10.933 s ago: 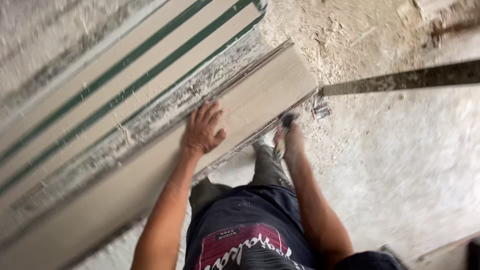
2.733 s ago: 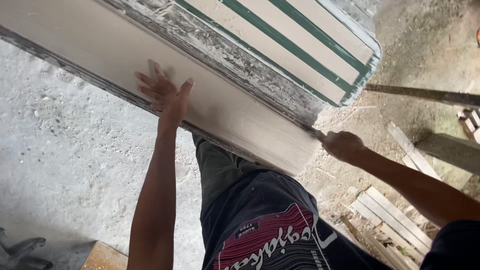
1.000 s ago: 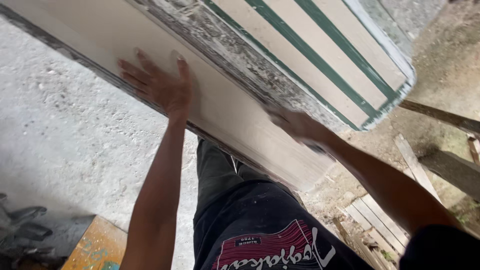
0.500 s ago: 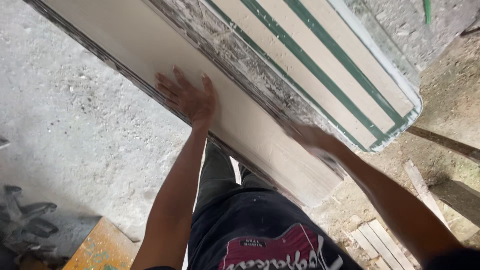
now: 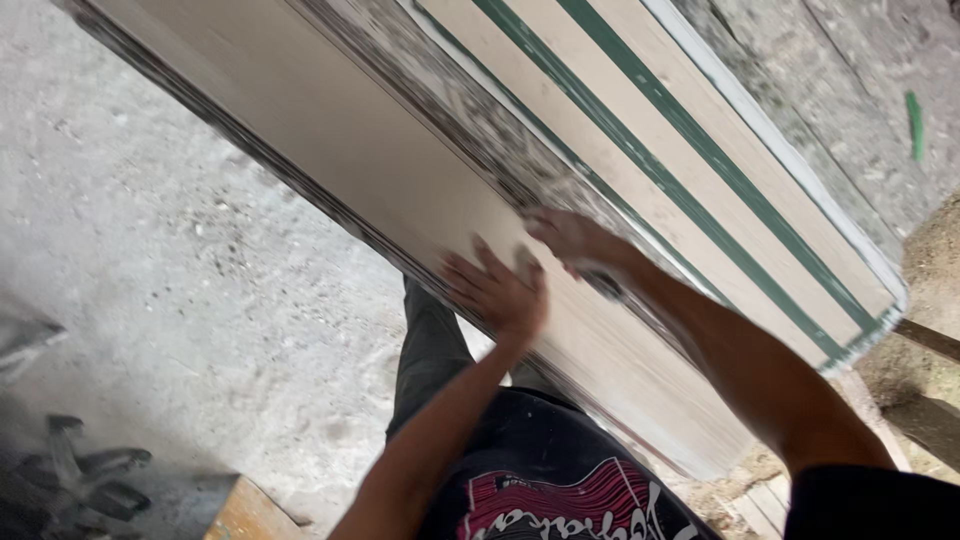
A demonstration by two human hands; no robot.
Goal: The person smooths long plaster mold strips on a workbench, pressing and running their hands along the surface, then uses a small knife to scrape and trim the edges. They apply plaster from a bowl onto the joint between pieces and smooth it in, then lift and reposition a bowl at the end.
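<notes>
Head view: left hand lies flat, fingers spread, on the pale long board mid-frame. Right hand touches its upper edge; its grip is blurred.

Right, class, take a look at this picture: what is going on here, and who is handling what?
A person stands over a long pale panel that runs slantwise across the view. The left hand lies flat, fingers spread, on its face; the right hand rests at its far edge, beside a cream board with green stripes. Below lies a dusty concrete floor.
</notes>
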